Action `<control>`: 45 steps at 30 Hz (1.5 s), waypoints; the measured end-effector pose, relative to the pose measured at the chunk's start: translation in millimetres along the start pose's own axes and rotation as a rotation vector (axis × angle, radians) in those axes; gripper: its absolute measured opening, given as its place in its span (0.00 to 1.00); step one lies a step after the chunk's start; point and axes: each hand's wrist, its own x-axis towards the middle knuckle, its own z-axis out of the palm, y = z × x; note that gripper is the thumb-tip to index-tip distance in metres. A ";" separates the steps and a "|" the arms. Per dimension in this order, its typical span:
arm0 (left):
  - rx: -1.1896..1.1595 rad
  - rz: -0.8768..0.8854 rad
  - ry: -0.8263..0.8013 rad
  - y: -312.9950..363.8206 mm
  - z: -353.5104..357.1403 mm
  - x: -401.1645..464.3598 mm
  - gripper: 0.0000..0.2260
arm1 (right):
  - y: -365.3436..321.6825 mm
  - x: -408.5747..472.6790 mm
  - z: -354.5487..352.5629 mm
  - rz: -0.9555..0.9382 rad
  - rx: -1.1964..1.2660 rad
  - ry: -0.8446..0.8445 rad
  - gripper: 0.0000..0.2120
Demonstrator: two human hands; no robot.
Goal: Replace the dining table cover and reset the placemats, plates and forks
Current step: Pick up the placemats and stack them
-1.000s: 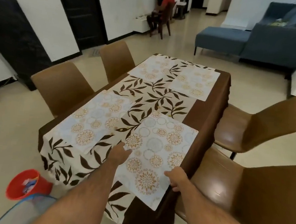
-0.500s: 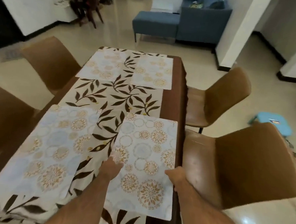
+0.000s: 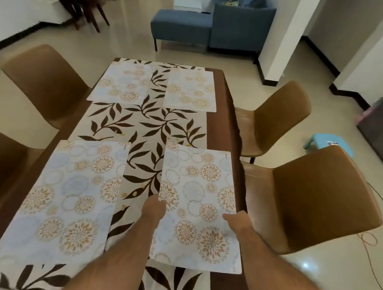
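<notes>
You are squaring up the last placemat, the one at the near right corner of the tabletop. Your left hand is resting at the mat's left edge and your right hand is sitting at its right edge, just where the tabletop's right edge is running. Only the backs of both hands are showing, so I cannot tell how the fingers are lying, nor whether they are pinching the mat or only pressing on it.

The new leaf-print cover is lying along the middle of the tabletop over a brown cloth, and it is hanging over the near edge. Three other mats are already lying down: one at the near left corner, one at the far left corner and one at the far right corner.

By my reading, the cover step is done and the mat step is nearly finishing. The near right mat's outer edge is sitting right at the edge of the tabletop, so you are probably needing to nudge it slightly inward and line it up with its neighbour across the runner. No plates or forks are showing anywhere in view, so the next move is calling for letting go of the mat and fetching the plates.
</notes>
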 end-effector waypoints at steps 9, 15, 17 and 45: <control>-0.177 0.220 0.011 21.1 -51.9 -9.3 0.20 | -45.5 -7.7 -6.6 -0.122 0.090 -0.013 0.38; -0.277 0.223 0.024 -1.4 -107.8 -14.7 0.17 | -77.9 -22.6 10.1 -0.182 0.307 -0.149 0.32; -0.284 0.180 0.080 -21.4 -131.6 -11.5 0.17 | -95.5 -30.2 24.5 -0.242 0.315 -0.225 0.20; 0.131 0.028 0.237 -172.7 -371.4 99.8 0.08 | -220.7 -129.9 278.8 -0.277 -0.140 -0.253 0.10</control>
